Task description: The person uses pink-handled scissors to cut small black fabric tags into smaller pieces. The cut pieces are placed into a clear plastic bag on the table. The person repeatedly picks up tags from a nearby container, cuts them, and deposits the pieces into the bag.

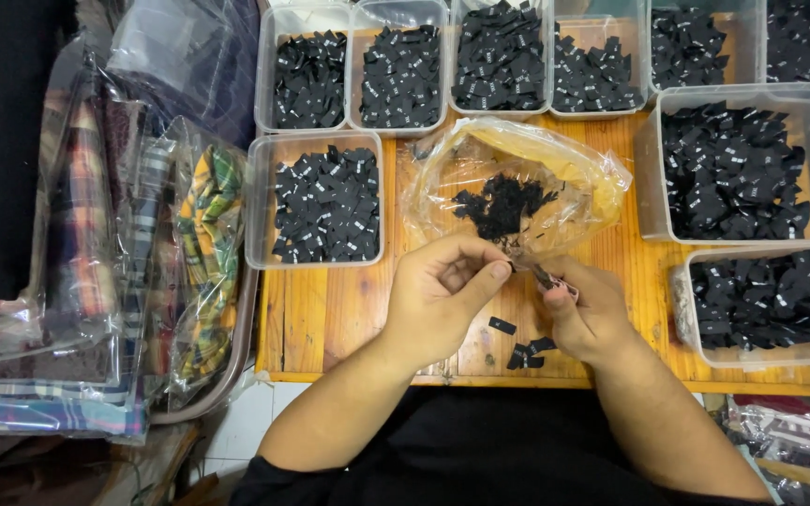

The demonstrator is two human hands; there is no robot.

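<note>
My left hand (444, 292) and my right hand (585, 309) meet over the wooden table (330, 314), pinching a small black fabric label (529, 270) between their fingertips. Just beyond them lies a crumpled clear plastic bag (517, 178) with a clump of black labels inside. A few loose black labels (521, 349) lie on the table under my hands.
Several clear plastic bins full of black labels ring the table: one at the left (316, 201), a row at the back (403, 70), two at the right (742, 169). Bagged plaid fabrics (133, 253) are stacked left of the table. More bags lie at the lower right (789, 436).
</note>
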